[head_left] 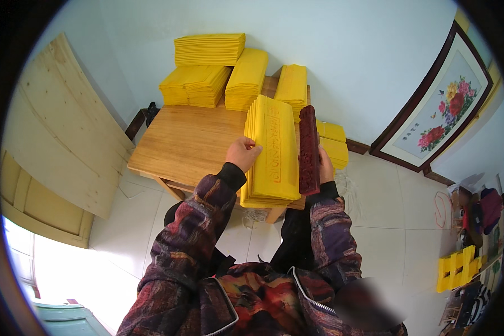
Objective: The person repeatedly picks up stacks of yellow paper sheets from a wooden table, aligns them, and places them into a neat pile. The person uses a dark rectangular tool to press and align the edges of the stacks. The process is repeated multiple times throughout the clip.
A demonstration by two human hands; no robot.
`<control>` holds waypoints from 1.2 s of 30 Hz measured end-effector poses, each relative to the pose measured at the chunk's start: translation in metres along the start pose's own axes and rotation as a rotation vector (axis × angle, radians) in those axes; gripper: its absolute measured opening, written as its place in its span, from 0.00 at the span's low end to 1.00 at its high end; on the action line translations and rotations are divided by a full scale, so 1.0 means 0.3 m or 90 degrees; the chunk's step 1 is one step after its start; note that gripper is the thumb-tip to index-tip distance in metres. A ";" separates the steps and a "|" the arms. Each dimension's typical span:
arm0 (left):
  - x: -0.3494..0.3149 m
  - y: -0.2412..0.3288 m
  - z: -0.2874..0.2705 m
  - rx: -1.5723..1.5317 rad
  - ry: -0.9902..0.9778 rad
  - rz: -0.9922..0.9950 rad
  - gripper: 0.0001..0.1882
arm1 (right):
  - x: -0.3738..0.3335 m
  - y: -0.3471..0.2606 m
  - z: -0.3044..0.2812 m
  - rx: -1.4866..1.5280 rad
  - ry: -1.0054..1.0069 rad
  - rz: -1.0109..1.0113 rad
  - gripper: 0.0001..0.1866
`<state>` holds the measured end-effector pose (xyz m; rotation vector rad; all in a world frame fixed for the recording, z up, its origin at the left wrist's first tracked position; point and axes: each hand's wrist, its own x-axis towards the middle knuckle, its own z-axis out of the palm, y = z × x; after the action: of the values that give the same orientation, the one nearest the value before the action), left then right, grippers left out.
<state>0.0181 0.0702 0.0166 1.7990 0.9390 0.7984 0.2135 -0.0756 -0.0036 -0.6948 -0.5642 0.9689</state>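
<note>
In front of me a thick stack of folded yellow paper lies on the wooden table, its top sheet bearing a red printed column inside a frame. My left hand is closed at the left edge of this stack, thumb and finger pinching the paper there. My right hand grips a long dark red carved printing block from its right side. The block stands on edge just right of the stack, its carved face turned left toward the paper. Most of the right hand's fingers are hidden behind the block.
More yellow paper stacks sit at the back of the wooden table, with others beyond its right side. A wooden board leans at the left wall. A framed flower picture stands at right, near clothes and yellow bundles.
</note>
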 end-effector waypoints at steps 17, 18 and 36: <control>0.045 -0.018 0.016 -0.106 -0.074 -0.083 0.15 | 0.039 0.006 0.000 0.020 0.030 -0.014 0.19; 0.043 -0.017 0.014 -0.110 -0.073 -0.090 0.14 | 0.036 0.007 0.000 0.061 0.040 -0.004 0.19; 0.018 0.017 0.037 -0.158 -0.035 -0.027 0.10 | 0.049 -0.003 0.125 -0.065 0.023 -0.041 0.17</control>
<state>0.0313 0.0686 0.0178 1.5736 0.8028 0.7982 0.1944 -0.0526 0.0234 -0.7803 -0.6036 0.8707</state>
